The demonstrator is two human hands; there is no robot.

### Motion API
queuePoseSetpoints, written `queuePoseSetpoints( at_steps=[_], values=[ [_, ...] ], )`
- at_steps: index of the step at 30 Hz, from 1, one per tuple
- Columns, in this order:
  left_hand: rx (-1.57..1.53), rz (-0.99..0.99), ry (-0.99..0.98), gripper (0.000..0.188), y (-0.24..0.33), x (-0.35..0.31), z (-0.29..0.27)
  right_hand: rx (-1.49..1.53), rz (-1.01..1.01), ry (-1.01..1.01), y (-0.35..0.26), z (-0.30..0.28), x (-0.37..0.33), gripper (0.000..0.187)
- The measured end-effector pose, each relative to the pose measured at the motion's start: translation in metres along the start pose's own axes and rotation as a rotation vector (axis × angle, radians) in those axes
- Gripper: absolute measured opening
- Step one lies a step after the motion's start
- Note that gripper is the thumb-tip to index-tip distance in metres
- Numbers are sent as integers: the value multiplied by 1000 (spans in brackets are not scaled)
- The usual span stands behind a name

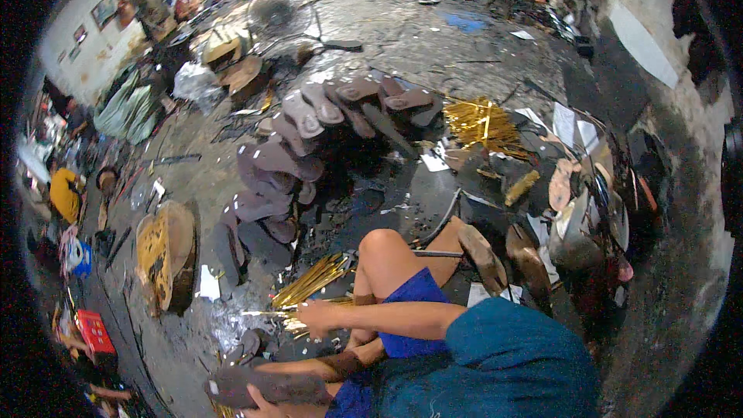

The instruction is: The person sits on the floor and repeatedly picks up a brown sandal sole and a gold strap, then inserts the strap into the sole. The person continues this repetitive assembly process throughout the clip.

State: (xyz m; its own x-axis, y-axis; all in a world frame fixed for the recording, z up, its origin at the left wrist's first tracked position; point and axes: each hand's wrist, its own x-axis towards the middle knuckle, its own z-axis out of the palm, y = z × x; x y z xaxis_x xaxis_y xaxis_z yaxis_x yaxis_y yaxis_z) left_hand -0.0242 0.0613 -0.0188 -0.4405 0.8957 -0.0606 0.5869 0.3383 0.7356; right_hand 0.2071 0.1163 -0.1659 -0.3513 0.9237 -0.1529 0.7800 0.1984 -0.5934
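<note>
Low in the view, my left hand (267, 404) grips a dark brown shoe sole (255, 384), lying lengthwise over my leg. My right hand (316, 317) is closed, fingers together, with a thin pale strip (263, 313) sticking out to its left. Just beyond it on the floor lies a fanned bundle of shiny gold strips (313, 280). A few more gold pieces show under the fingers. Several dark soles (249, 344) lie between the two hands, close to the left one.
An arc of stacked brown soles (280, 161) curves ahead of my knees. Another gold bundle (484, 125) lies at the far right. Wooden blocks (166, 255) stand at left, shoe-shaped pieces (530, 255) at right. A floor fan (282, 14) stands at the back.
</note>
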Motion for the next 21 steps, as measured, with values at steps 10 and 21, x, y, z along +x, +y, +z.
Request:
queuePoseSetpoints(
  at_steps=[10, 21],
  values=[
    [123, 234, -160, 91, -57, -63, -30, -204, 262, 40, 47, 66, 19, 16],
    [413, 533, -19, 63, 15, -81, -47, 104, 411, 148, 26, 11, -13, 17]
  ],
)
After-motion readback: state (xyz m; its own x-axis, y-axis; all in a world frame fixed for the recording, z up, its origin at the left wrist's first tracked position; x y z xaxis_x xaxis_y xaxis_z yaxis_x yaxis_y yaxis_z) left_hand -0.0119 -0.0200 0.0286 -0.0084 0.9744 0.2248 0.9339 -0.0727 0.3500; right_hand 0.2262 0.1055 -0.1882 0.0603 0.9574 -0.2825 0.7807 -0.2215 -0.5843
